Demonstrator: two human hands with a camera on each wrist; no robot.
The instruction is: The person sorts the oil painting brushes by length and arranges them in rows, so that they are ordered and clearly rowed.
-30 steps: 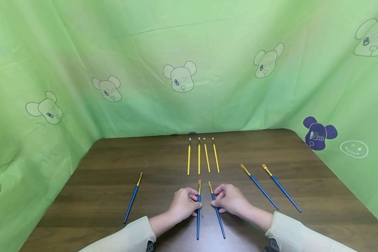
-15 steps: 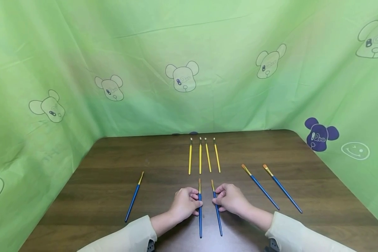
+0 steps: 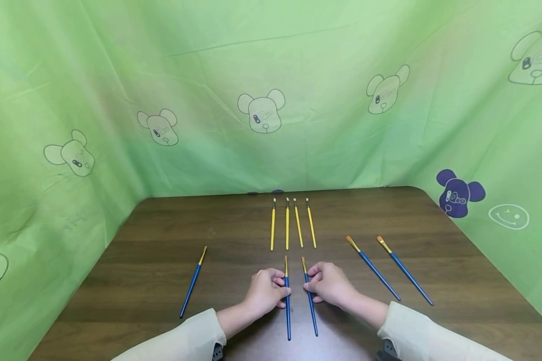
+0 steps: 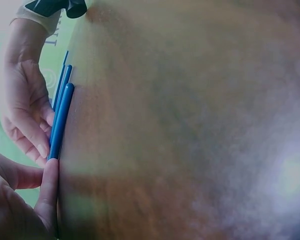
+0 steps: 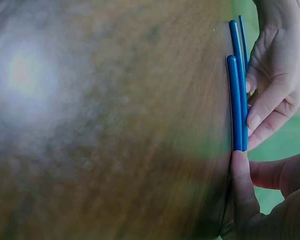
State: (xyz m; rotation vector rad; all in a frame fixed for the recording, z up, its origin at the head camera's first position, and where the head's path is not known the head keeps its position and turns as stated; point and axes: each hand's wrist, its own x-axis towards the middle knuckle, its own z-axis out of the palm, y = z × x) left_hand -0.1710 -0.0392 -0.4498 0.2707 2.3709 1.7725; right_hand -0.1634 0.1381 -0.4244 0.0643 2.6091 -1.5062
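A blue-handled flat paintbrush point(image 3: 288, 313) is pinched between the thumb and curled fingers of the left hand point(image 3: 264, 292), at the lower centre of the frame in the head view. Just to its right, a second blue-handled paintbrush point(image 3: 312, 307) is grasped the same way by the right hand point(image 3: 333, 285). The first brush lies at the right side of the left fingers, the second at the left side of the right fingers, so each is nearest its own hand and a narrow gap is left between the two.

The first brush's long axis is nearly vertical in the frame; the second is tilted, its top leaning left, so the gap is narrowed toward the bristles. By both, the bristles are pointed to the top of the frame and the handle ends to the bottom. Whether the handles are fully rested on the counter point(image 3: 230, 230) cannot be told for certain from the dim, soft wrist views.

Just above, at the centre, four yellow-handled paintbrushes point(image 3: 287, 230) are laid in a row, also bristles up.
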